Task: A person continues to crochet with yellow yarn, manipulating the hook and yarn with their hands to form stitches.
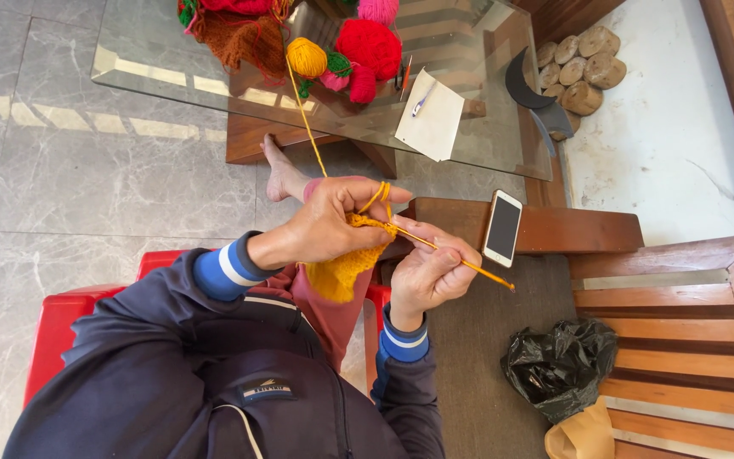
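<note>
1. Hands at work: left hand (333, 223) pinches yellow crochet piece (346, 263), strand looped over a finger; right hand (428, 274) grips crochet hook (469, 265).
2. Risk: taut yarn strand (306, 115) could drag yellow ball (306, 57) off far glass table (146, 68).

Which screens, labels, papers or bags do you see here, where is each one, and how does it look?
Phone: on the wooden armrest, right of the hands; white slab, dark screen.
Paper: on the glass table; white sheet, pen on it.
Bag: on the bench; black, crumpled.
Patch: on the jacket; small, dark rectangle.
</note>
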